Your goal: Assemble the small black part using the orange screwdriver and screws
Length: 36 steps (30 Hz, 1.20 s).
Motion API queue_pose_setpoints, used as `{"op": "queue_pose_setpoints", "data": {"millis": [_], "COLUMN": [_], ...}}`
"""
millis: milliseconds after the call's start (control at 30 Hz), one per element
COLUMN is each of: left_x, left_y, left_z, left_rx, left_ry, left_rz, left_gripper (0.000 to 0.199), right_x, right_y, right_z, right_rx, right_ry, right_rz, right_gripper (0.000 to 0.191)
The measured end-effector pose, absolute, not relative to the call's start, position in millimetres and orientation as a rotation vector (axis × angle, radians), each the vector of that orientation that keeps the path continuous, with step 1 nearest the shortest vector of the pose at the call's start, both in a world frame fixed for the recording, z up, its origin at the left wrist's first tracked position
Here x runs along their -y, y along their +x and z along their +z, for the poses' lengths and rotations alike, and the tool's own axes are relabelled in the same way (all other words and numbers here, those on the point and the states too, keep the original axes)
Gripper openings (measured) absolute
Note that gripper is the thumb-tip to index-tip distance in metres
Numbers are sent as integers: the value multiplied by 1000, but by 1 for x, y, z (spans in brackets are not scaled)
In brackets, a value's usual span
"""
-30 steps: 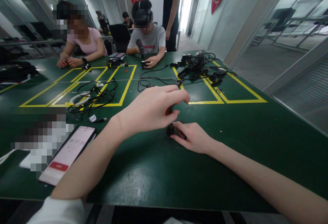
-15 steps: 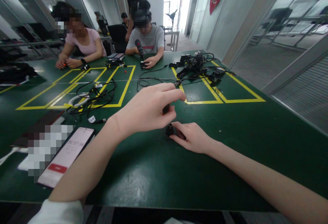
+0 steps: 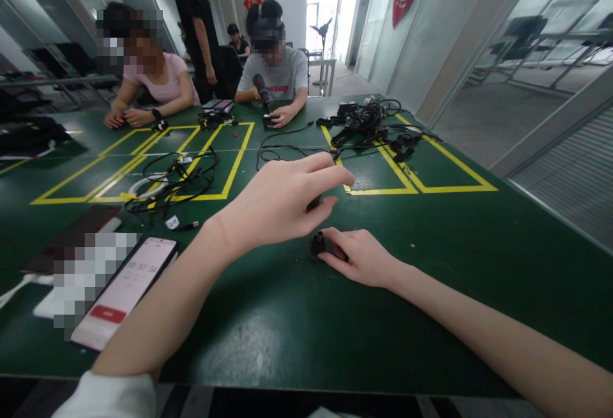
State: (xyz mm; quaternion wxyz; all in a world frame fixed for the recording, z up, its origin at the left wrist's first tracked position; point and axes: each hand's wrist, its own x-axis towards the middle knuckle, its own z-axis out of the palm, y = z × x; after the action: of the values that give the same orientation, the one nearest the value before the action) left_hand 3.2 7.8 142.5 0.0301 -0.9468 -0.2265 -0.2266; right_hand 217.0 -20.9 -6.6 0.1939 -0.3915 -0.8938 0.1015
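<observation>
The right hand point(image 3: 361, 256) grasps a black, round-based part point(image 3: 317, 247) on the glossy green table point(image 3: 258, 335). Above, the left hand point(image 3: 280, 200) curls around a dark, mostly hidden object point(image 3: 313, 203).

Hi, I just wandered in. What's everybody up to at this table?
The person wearing the camera steadies a small black part on the green table with the right hand. The left hand is raised just above it, curled around a dark object that is mostly hidden. Across the table, a person in a grey shirt holds a black tool upright over a small black item. Tangled cables lie nearby.
</observation>
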Motion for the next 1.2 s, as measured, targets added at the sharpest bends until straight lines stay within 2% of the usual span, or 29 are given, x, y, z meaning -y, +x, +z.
{"op": "queue_pose_setpoints", "data": {"millis": [200, 1200], "left_x": [-8, -7], "left_y": [3, 4], "left_z": [143, 142], "left_rx": [660, 680], "left_ry": [-2913, -2881], "left_rz": [-671, -677], "left_gripper": [33, 32], "right_x": [21, 21], "right_y": [217, 217], "right_z": [-6, -7], "right_rx": [2505, 2499], "right_ry": [-1111, -1090], "right_rz": [286, 267], "right_gripper": [19, 19]}}
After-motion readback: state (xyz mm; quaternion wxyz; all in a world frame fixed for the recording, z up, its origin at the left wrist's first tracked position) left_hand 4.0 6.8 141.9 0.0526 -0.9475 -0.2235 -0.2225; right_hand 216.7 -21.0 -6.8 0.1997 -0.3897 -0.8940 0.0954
